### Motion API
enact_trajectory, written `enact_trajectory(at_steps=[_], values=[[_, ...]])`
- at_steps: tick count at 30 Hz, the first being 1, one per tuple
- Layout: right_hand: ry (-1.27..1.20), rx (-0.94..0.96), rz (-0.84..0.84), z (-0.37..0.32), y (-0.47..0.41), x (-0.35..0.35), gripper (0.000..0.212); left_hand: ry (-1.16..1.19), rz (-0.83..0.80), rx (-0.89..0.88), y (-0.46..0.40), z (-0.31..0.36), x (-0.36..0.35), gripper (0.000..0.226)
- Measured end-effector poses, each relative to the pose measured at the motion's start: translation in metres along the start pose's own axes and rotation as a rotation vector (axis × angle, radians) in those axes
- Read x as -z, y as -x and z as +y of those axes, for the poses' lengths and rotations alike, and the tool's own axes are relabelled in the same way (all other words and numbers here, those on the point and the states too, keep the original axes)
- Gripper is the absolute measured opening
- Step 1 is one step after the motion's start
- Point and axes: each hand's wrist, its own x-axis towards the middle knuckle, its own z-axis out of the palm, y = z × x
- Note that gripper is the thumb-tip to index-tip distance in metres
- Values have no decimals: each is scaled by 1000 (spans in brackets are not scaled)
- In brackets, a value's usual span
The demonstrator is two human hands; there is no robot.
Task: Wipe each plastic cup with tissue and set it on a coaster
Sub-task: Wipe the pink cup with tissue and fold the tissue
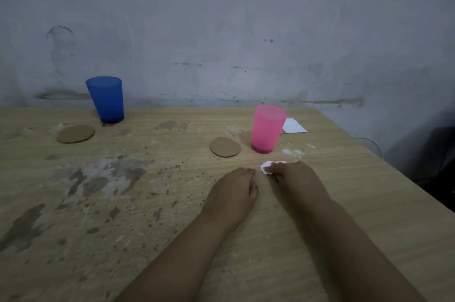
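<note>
**Tissue in hand, both cups unwiped and off their coasters**

Right hand (pixel 293 173) has its fingers curled round a small crumpled white tissue (pixel 266 167), which pokes out past the fingertips. Left hand (pixel 236 188) lies on the table just beside it, fingers loosely curled under, holding nothing visible.

Translucent pink plastic cup (pixel 267 129) stands upright just beyond the right fingertips. Round brown cardboard coaster (pixel 225 146) sits beside it, not touching, beyond the left fingers. Translucent blue plastic cup (pixel 105 99) and a second round brown coaster (pixel 75 133) are well apart, far to the left of the left hand.

Risks, as judgement:
- Cups look light and taper to a narrow base; a 1-handed wipe could tip or skid one.
- Coasters are thin and loose; a cup set down off-centre may rock or shove the disc.
- Tissue wad is small and may shred.

Worn pale wood-grain table (pixel 344 215), patchy with dark stains and white flecks. White paper card (pixel 294 126) behind the pink cup. Scuffed grey-blue wall (pixel 221 18), dim light.
</note>
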Motion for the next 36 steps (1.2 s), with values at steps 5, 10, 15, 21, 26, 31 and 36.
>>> enact_trajectory(at_steps=[5,10,15,21,26,31,36], values=[[90,-106,8,18,10,9,24,-133,-70,-59,-5,4,-1,54],[89,-36,-1,8,-11,1,34,-146,-74,-63,-7,3,-3,60],[60,26,-183,12,0,13,45,-147,-78,-56,-9,1,-6,68],[33,-23,-147,14,-16,10,42,-153,-90,-62,-9,1,-8,78],[-14,59,-284,10,-15,6,39,-98,-75,-52,-8,0,-8,83],[27,-61,-205,25,-13,12,39,-128,-117,-10,-8,2,-8,88],[-52,64,-242,9,-16,3,41,-114,-104,-8,-8,1,-9,88]])
